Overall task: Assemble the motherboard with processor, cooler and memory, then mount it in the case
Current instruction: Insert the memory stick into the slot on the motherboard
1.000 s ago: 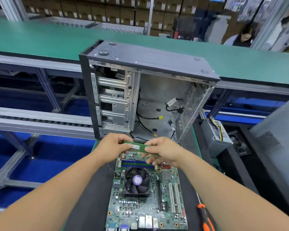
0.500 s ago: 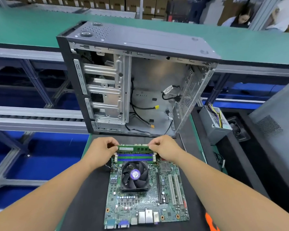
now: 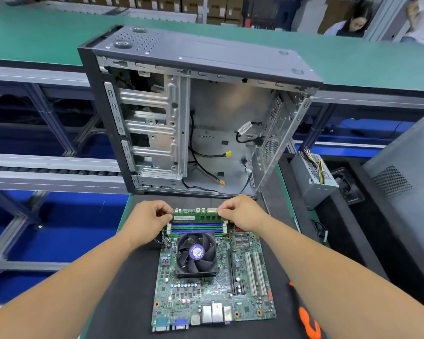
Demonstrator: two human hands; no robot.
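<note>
The step in hand looks to be seating the memory. The memory stick [image 3: 197, 217] sits level just above centre frame, over the far end of the motherboard [image 3: 213, 285], which lies flat on the dark mat of the counter [image 3: 123, 302] in the lower middle. The left hand [image 3: 147, 220] pinches the stick's left end with curled fingers and thumb; the right hand [image 3: 240, 212] pinches its right end the same way. Directly below the stick run the blue and green memory slots [image 3: 196, 228], with pale latches at each end. Whether the stick's lower edge is already in the farthest slot or just above it cannot be told.

To do this well, the stick should stay parallel to the slot and upright, not leaning toward the cooler fan [image 3: 196, 255] that sits just beside the slots. The notch in its contact edge probably needs to match the slot's key; that detail is too small to see here. The end latches likely need to be swung outward first. Even downward pressure from both ends at once would be the safe way, since pushing one end alone could tilt the stick and strain the board. The open case [image 3: 206, 113], standing beyond in the upper middle, waits for the later mounting.
</note>
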